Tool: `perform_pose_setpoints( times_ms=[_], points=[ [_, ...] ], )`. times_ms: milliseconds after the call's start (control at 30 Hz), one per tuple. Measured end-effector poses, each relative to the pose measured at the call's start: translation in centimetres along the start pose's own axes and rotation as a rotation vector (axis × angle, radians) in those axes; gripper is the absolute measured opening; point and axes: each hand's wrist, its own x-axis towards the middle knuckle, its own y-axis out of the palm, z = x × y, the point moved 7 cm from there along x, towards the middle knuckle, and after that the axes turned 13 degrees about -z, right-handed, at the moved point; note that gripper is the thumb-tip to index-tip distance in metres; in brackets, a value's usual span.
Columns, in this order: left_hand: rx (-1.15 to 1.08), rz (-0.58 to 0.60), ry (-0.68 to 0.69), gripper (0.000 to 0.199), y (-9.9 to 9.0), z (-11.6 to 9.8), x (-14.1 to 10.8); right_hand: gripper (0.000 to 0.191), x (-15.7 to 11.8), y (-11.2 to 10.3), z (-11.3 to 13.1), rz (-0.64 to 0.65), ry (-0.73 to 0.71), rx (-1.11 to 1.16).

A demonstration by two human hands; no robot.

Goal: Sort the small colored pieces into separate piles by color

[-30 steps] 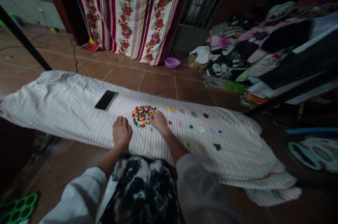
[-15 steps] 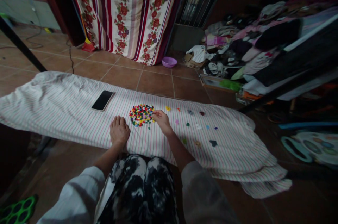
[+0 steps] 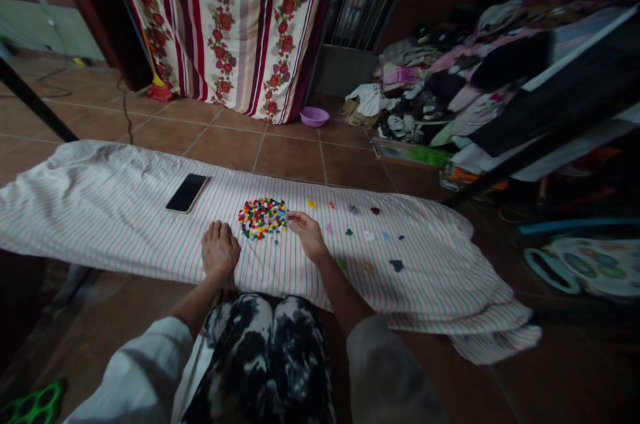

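A round pile of small multicoloured pieces (image 3: pixel 261 217) lies on a striped cloth (image 3: pixel 125 237). At the pile's right edge is my right hand (image 3: pixel 307 234), thumb and fingertips pinched together; whatever they hold is too small to name. My left hand (image 3: pixel 220 249) rests palm down on the cloth, left of the pile, its fingers flat and holding nothing. To the right, small groups sorted by colour are spread out: yellow pieces (image 3: pixel 311 203), grey pieces (image 3: pixel 353 209), dark red pieces (image 3: pixel 375 211), white pieces (image 3: pixel 369 235) and dark grey-blue pieces (image 3: pixel 397 265), among several others.
A phone (image 3: pixel 187 193) lies on the cloth beyond my left hand. Past the cloth are a floral curtain (image 3: pixel 225 31), a purple basin (image 3: pixel 315 117) and a red broom (image 3: pixel 160 91) on the tiled floor. Clothes (image 3: pixel 450 77) are heaped at the right, near a black bar (image 3: pixel 500 171).
The whole view has shifted slightly, so things sit a little further left. My right hand has drawn slightly away from the pile's edge, still pinched. My left hand stays on the cloth.
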Motion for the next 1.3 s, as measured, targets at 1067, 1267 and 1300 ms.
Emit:
perform_pose_setpoints(
  times_ms=[1067,1267,1300],
  points=[
    [0.006,0.015,0.0,0.034,-0.4,-0.2,0.2,0.031,-2.4,-3.5,0.9,-0.094,0.031,0.125],
    [0.0,-0.013,0.0,0.034,-0.4,-0.2,0.1,0.032,-2.5,-4.2,0.9,-0.119,0.014,0.027],
    [-0.004,-0.013,0.0,0.034,-0.4,-0.2,0.1,0.032,-2.5,-4.3,1.0,-0.127,0.006,0.009]
  ],
)
